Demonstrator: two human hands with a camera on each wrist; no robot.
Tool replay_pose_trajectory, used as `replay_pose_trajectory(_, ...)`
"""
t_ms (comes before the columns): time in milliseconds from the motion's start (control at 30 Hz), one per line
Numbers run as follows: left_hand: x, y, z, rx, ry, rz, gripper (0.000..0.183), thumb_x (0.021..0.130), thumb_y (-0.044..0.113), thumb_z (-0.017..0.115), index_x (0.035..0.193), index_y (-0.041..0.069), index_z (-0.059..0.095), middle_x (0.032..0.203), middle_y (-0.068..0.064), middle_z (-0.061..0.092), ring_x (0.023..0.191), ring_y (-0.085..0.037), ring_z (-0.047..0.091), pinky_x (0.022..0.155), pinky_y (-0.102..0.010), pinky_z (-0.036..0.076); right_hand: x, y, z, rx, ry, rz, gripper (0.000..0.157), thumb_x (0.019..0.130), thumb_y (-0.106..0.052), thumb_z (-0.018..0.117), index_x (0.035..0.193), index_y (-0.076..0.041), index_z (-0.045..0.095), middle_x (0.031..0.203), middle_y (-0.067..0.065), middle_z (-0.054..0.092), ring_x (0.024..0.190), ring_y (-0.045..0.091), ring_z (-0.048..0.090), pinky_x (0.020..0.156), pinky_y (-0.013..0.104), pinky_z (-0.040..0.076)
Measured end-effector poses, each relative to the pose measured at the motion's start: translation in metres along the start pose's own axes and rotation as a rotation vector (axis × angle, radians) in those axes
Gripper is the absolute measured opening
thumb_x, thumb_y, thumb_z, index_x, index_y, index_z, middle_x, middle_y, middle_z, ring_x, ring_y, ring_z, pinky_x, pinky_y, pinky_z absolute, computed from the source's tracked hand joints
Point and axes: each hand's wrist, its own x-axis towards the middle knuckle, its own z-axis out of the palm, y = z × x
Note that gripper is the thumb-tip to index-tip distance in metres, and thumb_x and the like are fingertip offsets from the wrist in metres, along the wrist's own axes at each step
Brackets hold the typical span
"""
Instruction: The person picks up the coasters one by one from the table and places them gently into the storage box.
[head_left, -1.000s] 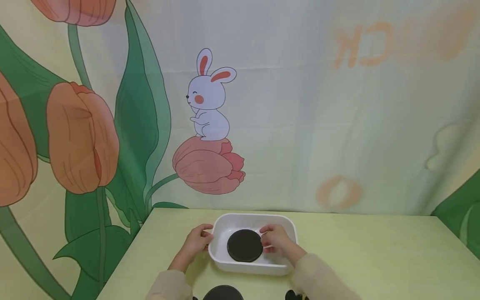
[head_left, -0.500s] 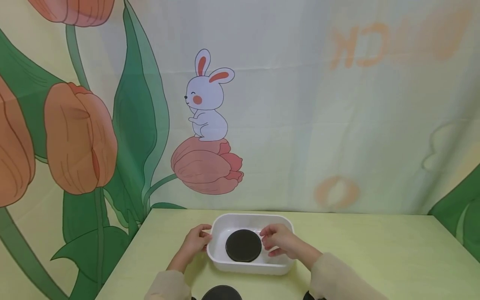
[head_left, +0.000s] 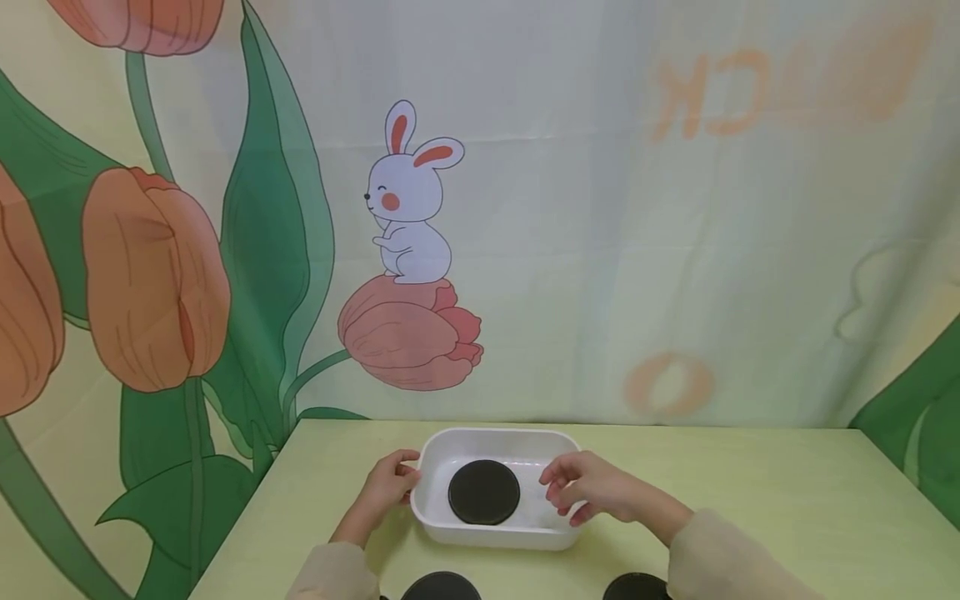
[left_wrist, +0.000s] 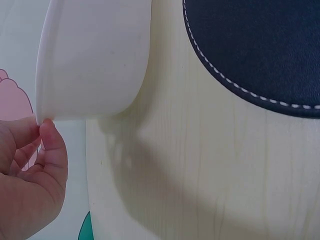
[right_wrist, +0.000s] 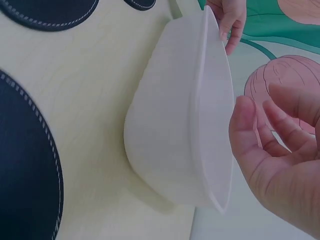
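Note:
A white rectangular basin (head_left: 498,537) sits on the table with a black round coaster (head_left: 483,492) lying in it. At the basin's left end, my left hand (head_left: 388,486) pinches the rim; the left wrist view has the thumb and fingers of that hand (left_wrist: 37,172) at the basin's edge (left_wrist: 100,55). My right hand (head_left: 592,486) hovers at the right end, apart from the coaster. Its fingers are loosely bent and hold nothing, as the hand (right_wrist: 285,150) in the right wrist view also shows. The coaster inside is hidden from both wrist views.
Two more black coasters lie in front of the basin, a left one (head_left: 441,587) and a right one (head_left: 636,587), both cut off by the frame. White stitching edges the coaster (left_wrist: 265,45) in the left wrist view. A printed curtain (head_left: 555,250) hangs behind the table.
My right hand has moved right, away from the coaster in the basin, and its sleeve now uncovers more of the front right coaster. The left hand stays at the rim.

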Motion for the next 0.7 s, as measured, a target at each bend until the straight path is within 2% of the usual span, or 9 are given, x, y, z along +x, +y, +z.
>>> replay_pose_trajectory(233,0.001,-0.001,0.001,0.010,-0.005,-0.009,0.031,0.087,0.003,0.051,0.117,-0.002,0.048,0.087,-0.012,0.052,0.069,-0.015,0.049,0.055,-0.024,0.047,-0.019,0.002,-0.016,-0.067,-0.046,-0.011,0.030,0.072,0.000,0.056,0.102,0.001,0.052,0.082,0.005,0.053,0.066,0.015,0.052,0.054,0.029,0.047)
replay_pose_trajectory(467,0.002,-0.001,0.000,0.019,0.002,-0.006,0.031,0.087,0.002,0.051,0.117,-0.002,0.048,0.086,-0.011,0.052,0.067,-0.015,0.050,0.055,-0.025,0.047,-0.035,0.013,-0.032,-0.109,-0.085,0.000,0.026,0.075,0.000,0.057,0.100,0.000,0.053,0.082,0.005,0.054,0.064,0.013,0.049,0.054,0.027,0.044)
replay_pose_trajectory(700,0.000,0.001,0.000,0.017,-0.003,-0.009,0.031,0.087,0.002,0.051,0.118,-0.003,0.048,0.087,-0.013,0.052,0.068,-0.015,0.050,0.056,-0.025,0.048,-0.048,0.028,-0.040,-0.163,-0.087,0.021,0.026,0.075,-0.003,0.060,0.100,0.000,0.053,0.084,0.006,0.054,0.066,0.013,0.049,0.053,0.027,0.043)
